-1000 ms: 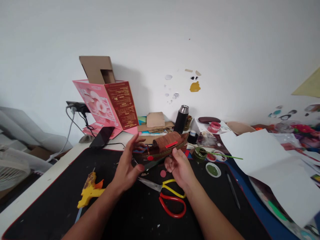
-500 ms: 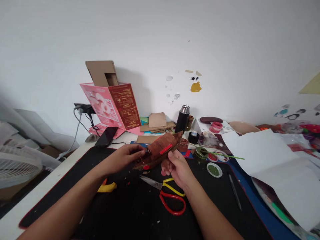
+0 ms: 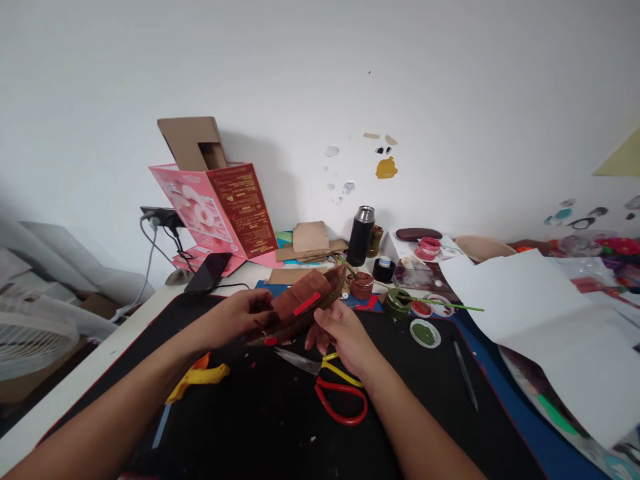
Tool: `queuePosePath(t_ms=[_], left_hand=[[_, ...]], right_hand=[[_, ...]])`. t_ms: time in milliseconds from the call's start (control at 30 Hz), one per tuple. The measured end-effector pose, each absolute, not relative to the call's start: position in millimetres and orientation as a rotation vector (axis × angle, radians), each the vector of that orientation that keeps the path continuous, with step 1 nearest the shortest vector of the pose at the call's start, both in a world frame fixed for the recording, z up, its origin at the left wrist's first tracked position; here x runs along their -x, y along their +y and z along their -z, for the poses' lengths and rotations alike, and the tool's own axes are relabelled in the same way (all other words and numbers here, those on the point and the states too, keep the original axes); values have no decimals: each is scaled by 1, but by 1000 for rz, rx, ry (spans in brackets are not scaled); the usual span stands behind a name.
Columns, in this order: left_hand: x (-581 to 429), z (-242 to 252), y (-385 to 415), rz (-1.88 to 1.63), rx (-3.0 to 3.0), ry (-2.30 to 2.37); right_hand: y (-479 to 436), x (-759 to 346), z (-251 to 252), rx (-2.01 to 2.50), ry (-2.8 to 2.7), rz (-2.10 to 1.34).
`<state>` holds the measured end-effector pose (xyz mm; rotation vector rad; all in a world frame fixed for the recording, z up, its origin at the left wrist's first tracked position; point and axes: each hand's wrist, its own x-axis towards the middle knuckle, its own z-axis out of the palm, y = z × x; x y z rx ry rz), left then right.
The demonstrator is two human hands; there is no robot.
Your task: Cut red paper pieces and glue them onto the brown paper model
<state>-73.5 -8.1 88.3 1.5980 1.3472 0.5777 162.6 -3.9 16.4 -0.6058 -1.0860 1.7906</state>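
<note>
A brown model boat (image 3: 300, 303) with a rounded reddish-brown canopy is held above the black mat, one pointed end raised toward the right. A bright red strip (image 3: 307, 304) runs along the canopy's near side, and a red oval (image 3: 271, 341) marks the hull's left end. My left hand (image 3: 245, 313) has its fingers closed at the left end of the boat; its fingertips are partly hidden. From the near right side, my right hand (image 3: 340, 332) grips the hull between thumb and fingers. Just below it lie scissors (image 3: 320, 373) with one yellow and one red handle.
Paint jars, a green jar (image 3: 399, 305) with a green stick across it among them, stand right of the boat. A lid with green paint (image 3: 425, 333) and a dark pen (image 3: 465, 375) lie nearby. A yellow-handled tool (image 3: 200, 379) lies left. Behind stand a black thermos (image 3: 361, 237) and a pink box (image 3: 200, 207).
Both hands have shifted slightly left with the boat, and its canopy has turned a little. The view has moved slightly, showing more of the yellow tool and a pale strip beside it.
</note>
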Motion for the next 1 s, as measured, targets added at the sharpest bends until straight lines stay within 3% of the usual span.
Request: queuePosePath(t_ms=[333,600,1000], left_hand=[[134,-82,19,-683,-1629,1644],[120,-68,36,-405,-1750,1929],[93,-47,57,-258,-1738,2001]], right_hand=[[1,-159,-14,889,-1104,-1675],[-5,-160,-23,973,-1234,-1490],[-12,-159,-11,1035,-1597,-1121]])
